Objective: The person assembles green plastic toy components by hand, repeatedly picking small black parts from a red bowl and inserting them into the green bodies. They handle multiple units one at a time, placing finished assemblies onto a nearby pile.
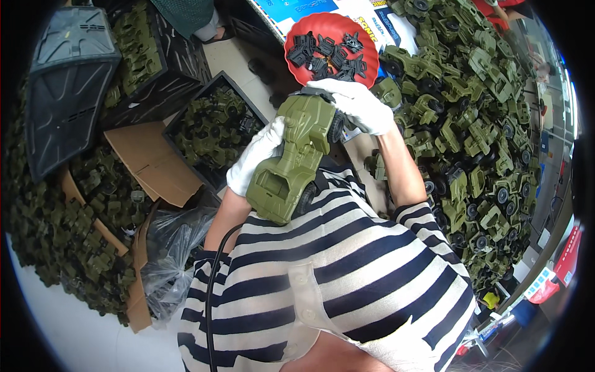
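Observation:
An olive-green toy jeep [296,149] with black wheels is held up before my chest, tilted, its front end pointing away from me. My left hand [257,155], in a white glove, grips the jeep's left side. At the far end my right hand [357,105], also gloved in white, closes around the front by a dark part whose shape I cannot make out fully. Just beyond it stands a red scalloped bowl [291,67] with several black plastic parts [334,53] in it.
Piled toy jeeps [465,124] fill the right side. On the left are more green toy pieces [68,235], black crates [164,62], an open crate of small parts [214,127], a cardboard flap [152,161] and a clear plastic bag [173,254]. Another person's foot [214,31] shows at the top.

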Available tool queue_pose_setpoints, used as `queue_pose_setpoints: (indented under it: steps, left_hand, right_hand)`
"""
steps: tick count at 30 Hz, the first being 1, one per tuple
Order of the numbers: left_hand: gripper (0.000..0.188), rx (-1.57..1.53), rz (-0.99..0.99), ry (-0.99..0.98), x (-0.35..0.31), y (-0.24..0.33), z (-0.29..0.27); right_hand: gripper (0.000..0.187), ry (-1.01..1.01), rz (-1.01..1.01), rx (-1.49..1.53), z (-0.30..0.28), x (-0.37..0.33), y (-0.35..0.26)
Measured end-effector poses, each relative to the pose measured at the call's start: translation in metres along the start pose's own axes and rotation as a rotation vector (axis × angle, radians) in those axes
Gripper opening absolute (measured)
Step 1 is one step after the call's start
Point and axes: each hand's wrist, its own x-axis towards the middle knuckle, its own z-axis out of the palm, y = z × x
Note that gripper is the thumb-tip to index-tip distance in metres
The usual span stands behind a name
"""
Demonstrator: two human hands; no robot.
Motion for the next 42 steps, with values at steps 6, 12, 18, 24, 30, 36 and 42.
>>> queue_pose_setpoints:
  steps: [6,12,18,24,30,36,42]
  left_hand:
    - [0.050,0.029,0.041,0.004,-0.003,-0.007,-0.005]
    - [0.049,0.029,0.054,-0.003,-0.004,-0.011,-0.007]
    - [0.049,-0.022,0.010,0.018,-0.008,-0.011,-0.002]
    - [0.051,0.046,0.028,0.013,-0.007,-0.013,-0.006]
    - [0.067,0.548,0.411,-0.054,0.012,-0.027,-0.027]
    - [0.074,0.790,0.618,-0.081,0.006,-0.010,0.000]
    - [0.081,0.956,0.779,-0.030,0.005,-0.004,0.012]
  right_hand:
    - [0.054,0.044,0.038,0.045,0.012,-0.008,-0.015]
    - [0.060,0.110,0.038,0.265,0.019,-0.013,0.002]
    - [0.055,0.076,0.023,0.266,0.018,-0.017,0.004]
    - [0.058,0.077,0.017,0.183,0.017,-0.018,0.009]
    - [0.059,0.039,-0.072,0.060,0.016,-0.014,0.012]
    - [0.039,0.185,-0.209,0.091,0.048,-0.026,0.019]
    - [0.084,0.483,-0.293,-0.174,0.117,-0.047,-0.008]
